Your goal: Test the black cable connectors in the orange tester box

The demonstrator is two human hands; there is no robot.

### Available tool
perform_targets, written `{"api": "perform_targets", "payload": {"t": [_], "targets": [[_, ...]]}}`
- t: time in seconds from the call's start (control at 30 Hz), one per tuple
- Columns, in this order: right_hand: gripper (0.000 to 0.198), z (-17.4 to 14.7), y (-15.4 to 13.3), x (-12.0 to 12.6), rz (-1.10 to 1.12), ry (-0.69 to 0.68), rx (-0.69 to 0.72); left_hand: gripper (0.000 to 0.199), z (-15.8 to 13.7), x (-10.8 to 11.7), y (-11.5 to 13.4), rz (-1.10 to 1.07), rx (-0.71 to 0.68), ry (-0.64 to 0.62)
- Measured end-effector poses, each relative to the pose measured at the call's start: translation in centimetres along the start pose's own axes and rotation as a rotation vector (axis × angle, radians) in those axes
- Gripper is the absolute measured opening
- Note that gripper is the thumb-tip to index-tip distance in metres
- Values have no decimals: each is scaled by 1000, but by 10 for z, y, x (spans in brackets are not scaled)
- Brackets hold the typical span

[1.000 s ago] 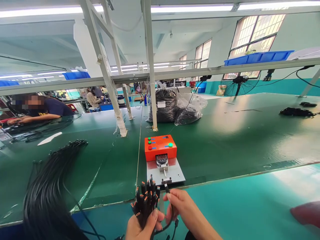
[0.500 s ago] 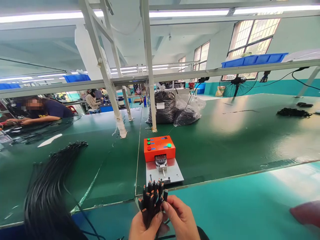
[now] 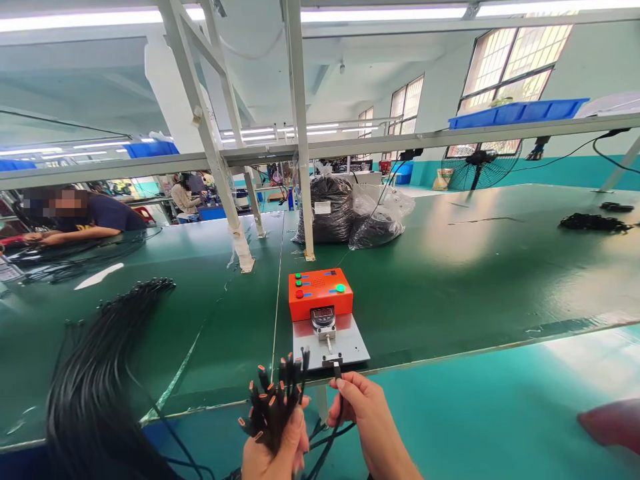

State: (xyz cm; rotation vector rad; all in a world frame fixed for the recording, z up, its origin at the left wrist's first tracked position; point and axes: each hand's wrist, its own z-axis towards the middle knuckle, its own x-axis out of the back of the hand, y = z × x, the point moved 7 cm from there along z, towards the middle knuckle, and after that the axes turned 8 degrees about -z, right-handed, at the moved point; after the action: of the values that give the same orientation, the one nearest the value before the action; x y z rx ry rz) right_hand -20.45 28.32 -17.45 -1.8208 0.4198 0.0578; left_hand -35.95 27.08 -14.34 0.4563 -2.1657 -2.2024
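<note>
Right hand point(image 3: 361, 401) slants inward, pinching apparently one plug point(image 3: 337, 371); left hand point(image 3: 280, 443) clasps bunched cables point(image 3: 274, 408).

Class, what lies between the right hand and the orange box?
In the head view, the plug held by the right hand comes first, then the metal plate bearing the gauge, up to the orange box.

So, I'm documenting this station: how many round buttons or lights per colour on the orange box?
Green: 3 (far left button, middle left button, right button or light)
Red: 1 (near left button)
Total on the orange box: 4
</note>
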Motion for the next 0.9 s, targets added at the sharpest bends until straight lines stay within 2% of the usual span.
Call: {"api": "perform_targets", "payload": {"t": [0.13,0.33,0.5,0.6,0.67,0.73,0.77,0.83,0.87,0.9], "targets": [[19,4,1,-4,11,-48,-36,51,0,-5,-8,-48,70,-23],[16,9,-3,-7,-7,-49,-65,48,1,-7,-16,21,32,-88],[16,11,-7,-8,-9,-51,-91,56,2,-8,-21,87,38,-97],[16,10,-2,-7,-71,-111,-93,60,3,-9,-18,114,31,-115],[12,6,8,-5,-245,-193,-93,52,2,-10,-14,118,25,-141],[8,0,20,4,-615,-221,-8,51,1,-14,-10,128,32,-189],[7,-3,22,10,-831,-179,68,53,1,-16,-9,130,49,-206],[23,-12,20,21,-1140,-11,245,52,-1,-18,-10,115,95,-225],[33,-17,16,24,-1174,77,321,51,-3,-19,-11,101,121,-225],[39,-22,11,26,-1118,146,376,49,-4,-20,-12,90,142,-223]]}}
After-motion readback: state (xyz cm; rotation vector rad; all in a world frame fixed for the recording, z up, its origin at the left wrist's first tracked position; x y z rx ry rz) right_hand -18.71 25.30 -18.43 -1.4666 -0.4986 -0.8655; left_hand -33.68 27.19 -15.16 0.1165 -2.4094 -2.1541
